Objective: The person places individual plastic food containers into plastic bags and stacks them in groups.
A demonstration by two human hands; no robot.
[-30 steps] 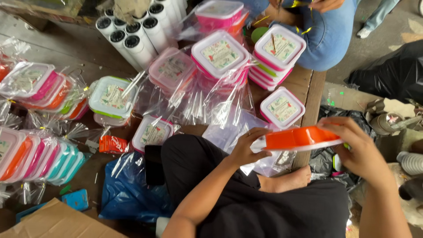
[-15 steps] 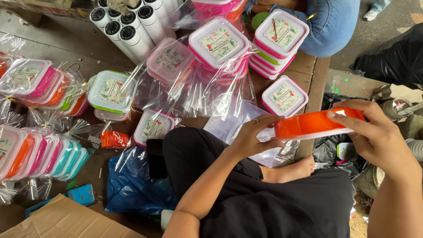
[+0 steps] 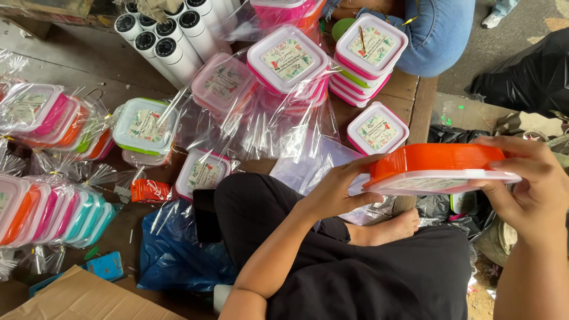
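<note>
1. Hands grip one orange box [image 3: 435, 169] with a white lid, held on edge above the lap: left hand [image 3: 335, 192] clasps its left end, right hand [image 3: 524, 189] its right end.
2. Beyond the left hand lie clear bags [image 3: 278, 127] and a pink box [image 3: 378, 128] with a square label.
3. Farther out stand stacked pink boxes [image 3: 287, 62] and white tubes [image 3: 169, 38]; wrapped box rows [image 3: 47, 213] sit far left.
4. Compared with half a second ago, the orange box sits slightly lower, both hands still gripping.
</note>
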